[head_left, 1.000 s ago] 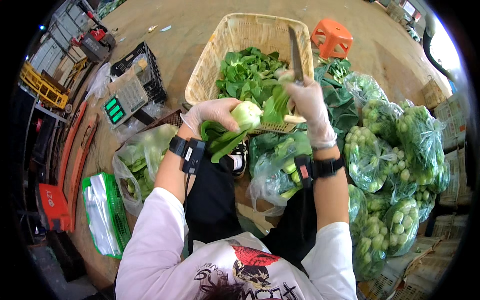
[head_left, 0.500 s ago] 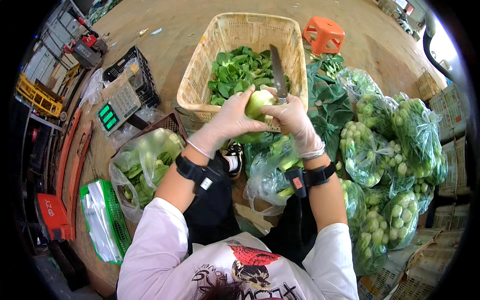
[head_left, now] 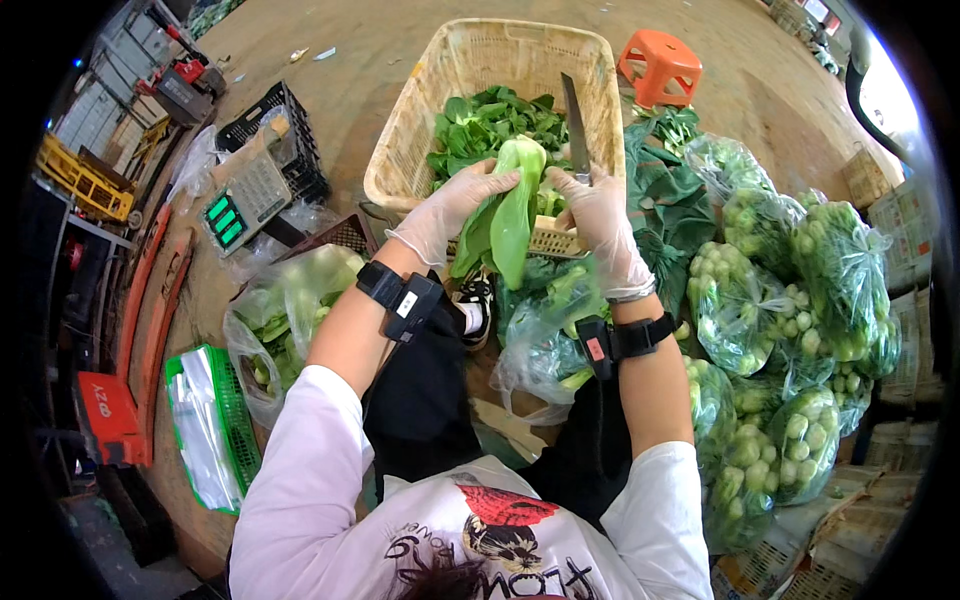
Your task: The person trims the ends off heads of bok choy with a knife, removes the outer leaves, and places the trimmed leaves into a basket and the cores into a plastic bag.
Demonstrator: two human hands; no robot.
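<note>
My left hand (head_left: 456, 208), in a thin clear glove, is closed around a bok choy (head_left: 512, 225). The bok choy's pale base points up and away, and its leaves hang toward me. My right hand (head_left: 603, 228), gloved as well, grips a long-bladed knife (head_left: 575, 125) with its blade standing upright. The knife's handle is mostly hidden in my fingers. Both hands are over the near edge of a cream plastic crate (head_left: 520, 55). Inside the crate lie loose leafy greens (head_left: 490, 130).
Bagged bok choy (head_left: 740, 320) is heaped on the right, with an orange stool (head_left: 662, 68) beyond. At left are a digital scale (head_left: 250, 195), an open bag of greens (head_left: 285, 325) and a green basket (head_left: 232, 425) of plastic bags. Another bag (head_left: 540, 345) lies between my legs.
The bok choy has turned from lying base-on between both hands to hanging leaves-down from my left hand. My right hand, with the knife, has moved slightly right, away from it.
</note>
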